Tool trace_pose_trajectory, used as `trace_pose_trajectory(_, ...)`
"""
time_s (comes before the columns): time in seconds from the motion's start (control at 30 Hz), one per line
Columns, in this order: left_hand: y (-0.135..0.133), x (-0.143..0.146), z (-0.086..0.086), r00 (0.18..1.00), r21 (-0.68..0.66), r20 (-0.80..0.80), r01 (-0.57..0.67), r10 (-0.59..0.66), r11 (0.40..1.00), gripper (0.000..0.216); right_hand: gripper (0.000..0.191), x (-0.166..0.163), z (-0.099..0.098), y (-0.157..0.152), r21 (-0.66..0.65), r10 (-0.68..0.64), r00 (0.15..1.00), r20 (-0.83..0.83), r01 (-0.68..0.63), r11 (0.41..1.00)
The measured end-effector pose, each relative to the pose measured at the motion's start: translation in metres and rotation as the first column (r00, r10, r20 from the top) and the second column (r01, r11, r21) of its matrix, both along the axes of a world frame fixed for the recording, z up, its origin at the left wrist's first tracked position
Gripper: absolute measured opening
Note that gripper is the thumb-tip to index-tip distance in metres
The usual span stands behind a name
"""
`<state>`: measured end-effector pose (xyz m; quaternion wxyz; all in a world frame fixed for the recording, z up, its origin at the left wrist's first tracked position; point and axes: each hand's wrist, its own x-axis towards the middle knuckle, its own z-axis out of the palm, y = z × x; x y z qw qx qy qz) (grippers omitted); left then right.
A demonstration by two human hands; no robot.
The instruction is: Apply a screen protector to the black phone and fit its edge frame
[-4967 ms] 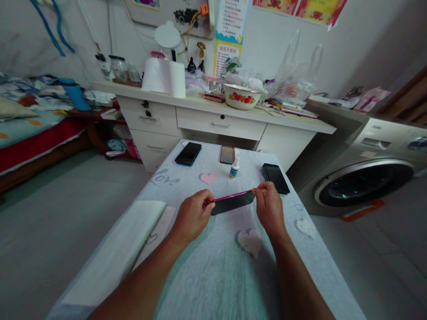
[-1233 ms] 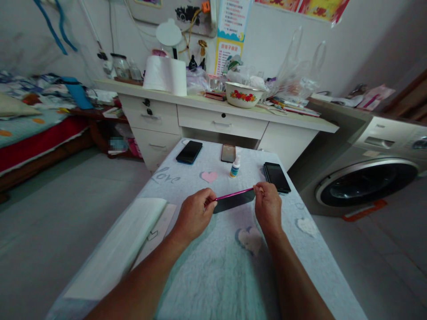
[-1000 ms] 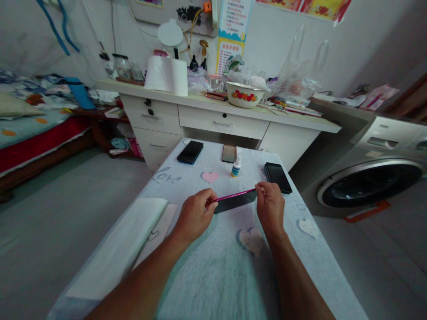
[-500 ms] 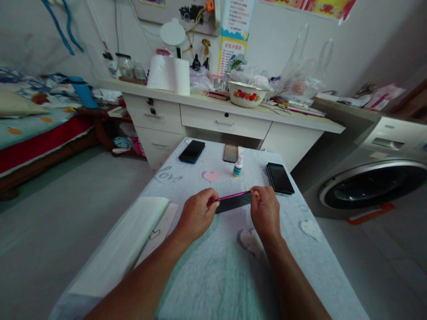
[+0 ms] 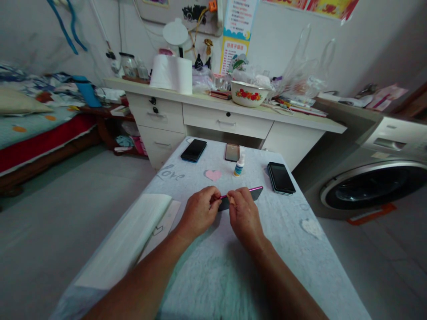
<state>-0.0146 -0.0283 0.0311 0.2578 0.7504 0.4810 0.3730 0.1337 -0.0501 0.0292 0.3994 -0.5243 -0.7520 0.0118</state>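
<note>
My left hand (image 5: 201,209) grips the left end of a smartphone (image 5: 256,194) with a magenta edge, its dark face tilted above the table. My right hand (image 5: 245,215) is closed at the middle of the phone's upper edge, close to the left fingertips. A small pale-orange bit shows at its fingers, too small to name. Beyond the phone stands a small white dropper bottle (image 5: 239,166) with a blue and yellow label. Behind it lies a phone case or phone with a brownish face (image 5: 232,152).
A black phone (image 5: 194,150) lies at the table's far left, and stacked phones (image 5: 282,178) at the right. White paper (image 5: 126,240) covers the left edge of the cloth-covered table (image 5: 213,275). A white desk (image 5: 227,120) stands behind; a washing machine (image 5: 376,178) is at the right.
My right hand has slid left along the phone's edge, from its right end to near my left hand, baring the right end. The left hand keeps its grip. The view shifted slightly.
</note>
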Motion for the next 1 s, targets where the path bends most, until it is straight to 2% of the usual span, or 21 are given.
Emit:
trace_pose_trajectory(0.2,0.001,0.0,0.002,1.0,-0.018,0.01,-0.001,0.002,1.0,0.011,0.026,-0.011,-0.004,-0.003,0.02,0.103,0.994,0.044,-0.104,0.994)
trace_pose_trajectory(0.33,0.001,0.0,0.001,1.0,-0.019,0.018,-0.005,0.005,1.0,0.012,0.026,-0.011,-0.006,-0.004,0.018,0.119,0.991,0.06,-0.12,0.993)
trace_pose_trajectory(0.7,0.001,0.001,0.001,1.0,-0.001,0.027,-0.003,0.003,1.0,0.009,0.023,0.021,0.001,0.004,0.03,-0.072,0.997,0.027,0.071,0.997)
trace_pose_trajectory(1.0,-0.001,0.001,0.002,1.0,0.014,-0.012,0.009,-0.009,1.0,0.009,0.025,-0.002,0.002,-0.002,-0.026,0.062,0.996,0.063,-0.061,0.998)
